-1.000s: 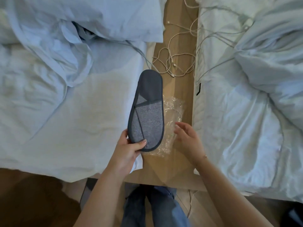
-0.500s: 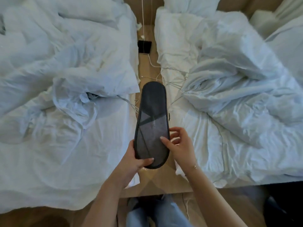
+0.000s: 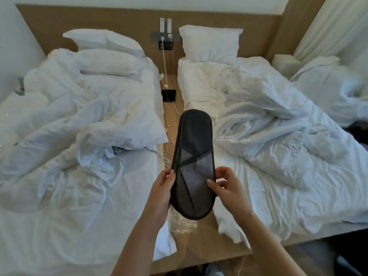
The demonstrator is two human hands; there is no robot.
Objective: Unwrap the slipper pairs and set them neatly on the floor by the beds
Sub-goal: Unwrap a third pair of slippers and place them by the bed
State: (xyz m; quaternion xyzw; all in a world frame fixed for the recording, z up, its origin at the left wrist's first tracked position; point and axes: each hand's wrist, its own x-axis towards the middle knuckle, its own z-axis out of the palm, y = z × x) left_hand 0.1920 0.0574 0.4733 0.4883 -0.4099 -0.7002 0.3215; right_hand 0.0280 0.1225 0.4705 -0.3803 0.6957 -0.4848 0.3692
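Grey fabric slipper pair (image 3: 192, 166) looks light and floppy; left hand (image 3: 161, 193) and right hand (image 3: 227, 188) pinch its side edges.

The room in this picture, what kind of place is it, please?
Probably a hotel room: two unmade single beds against one shared wooden headboard, a thin grey slipper pair in both hands, and its clear wrapper below.

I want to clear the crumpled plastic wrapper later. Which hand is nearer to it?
Left. The left hand grips the slipper just above the plastic wrapper; the right hand sits farther up and right.
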